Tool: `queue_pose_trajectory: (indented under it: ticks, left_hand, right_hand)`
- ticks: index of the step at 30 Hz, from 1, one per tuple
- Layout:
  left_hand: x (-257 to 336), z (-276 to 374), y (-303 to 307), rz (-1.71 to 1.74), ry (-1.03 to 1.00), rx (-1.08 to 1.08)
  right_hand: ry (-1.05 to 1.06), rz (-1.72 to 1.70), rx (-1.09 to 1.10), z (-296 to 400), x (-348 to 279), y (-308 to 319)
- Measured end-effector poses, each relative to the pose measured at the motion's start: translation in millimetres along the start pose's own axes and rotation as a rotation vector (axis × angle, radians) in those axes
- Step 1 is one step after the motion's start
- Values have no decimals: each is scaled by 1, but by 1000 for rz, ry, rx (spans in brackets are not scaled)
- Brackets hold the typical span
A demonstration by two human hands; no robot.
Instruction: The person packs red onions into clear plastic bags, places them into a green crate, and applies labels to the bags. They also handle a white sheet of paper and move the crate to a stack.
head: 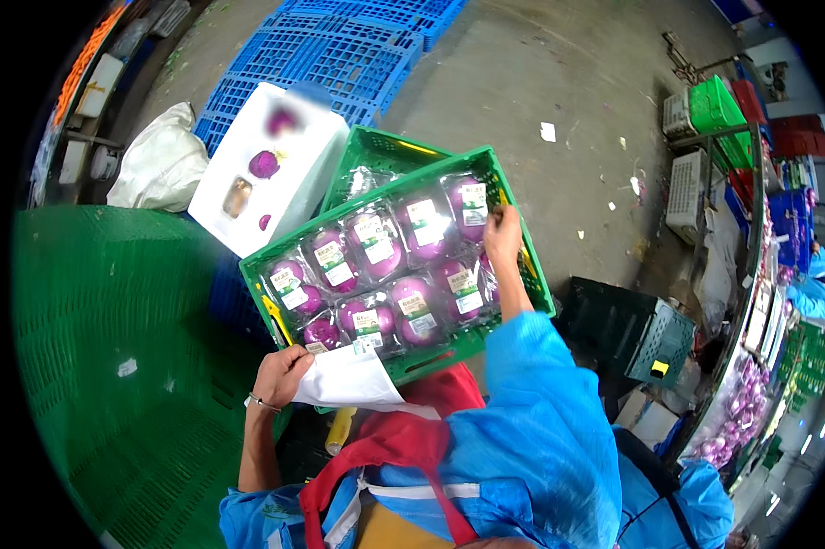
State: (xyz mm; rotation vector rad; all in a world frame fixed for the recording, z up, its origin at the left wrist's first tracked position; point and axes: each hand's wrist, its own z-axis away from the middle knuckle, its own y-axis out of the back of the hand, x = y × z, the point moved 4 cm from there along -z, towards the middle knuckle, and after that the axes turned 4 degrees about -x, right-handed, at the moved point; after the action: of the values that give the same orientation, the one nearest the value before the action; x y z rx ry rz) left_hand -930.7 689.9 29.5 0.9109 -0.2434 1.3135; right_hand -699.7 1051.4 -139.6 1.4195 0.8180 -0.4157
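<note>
A green plastic crate (447,358) lies tilted before me, filled with clear-wrapped trays of purple onions (381,264) that bear printed labels. My left hand (283,374), a bracelet on its wrist, pinches a white sheet (347,377) at the crate's near left corner; the sheet hangs over the near rim and partly hides one pack. Over at the crate's right end, my right hand (503,237) rests with curled fingers beside a labelled pack (473,199); whether it grips the pack or only touches it cannot be told. A second green crate (378,147) sits partly under the first.
A white foam box (296,185) with loose purple pieces stands beyond the crate, near blue plastic pallets (303,62). On the left is a large green bin (124,295), with a white sack (162,161) behind. A dark crate (604,329) lies right; a co-worker's blue sleeve (700,504) shows lower right.
</note>
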Motion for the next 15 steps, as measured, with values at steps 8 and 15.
queue_pose_trajectory:
  ticks: [8, 15]
  left_hand:
    - [26, -16, -12, -46, -196, -55]
    - [50, -15, -18, -102, -229, -83]
  right_hand:
    - [-148, -288, -334, 57, 59, 78]
    - [155, 125, -173, 64, 34, 59]
